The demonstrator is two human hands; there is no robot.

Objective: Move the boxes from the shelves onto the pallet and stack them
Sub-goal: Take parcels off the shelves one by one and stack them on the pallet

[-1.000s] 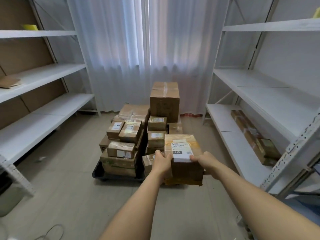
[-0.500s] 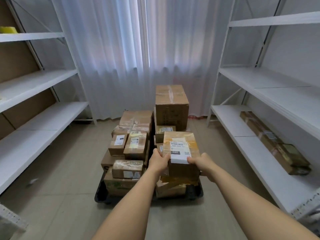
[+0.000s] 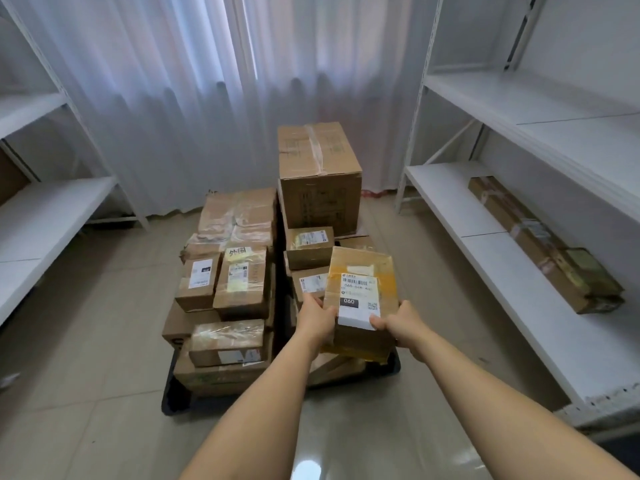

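Note:
I hold a small cardboard box [image 3: 360, 292] with yellow tape and a white label between both hands, above the front right part of the black pallet [image 3: 173, 400]. My left hand [image 3: 315, 315] grips its left side and my right hand [image 3: 398, 323] grips its right side. Several cardboard boxes are stacked on the pallet; the tallest box [image 3: 318, 174] stands at the back. A long taped box [image 3: 543, 244] lies on the lower right shelf [image 3: 519, 306].
White metal shelving stands on the left [image 3: 45, 216] and on the right, with a tiled floor aisle between them. White curtains [image 3: 194, 98] hang behind the pallet. A right shelf post base [image 3: 602, 403] juts out near my right arm.
I have stepped closer to the pallet, and the held box has moved forward over its front right boxes. Both hands keep the same grip.

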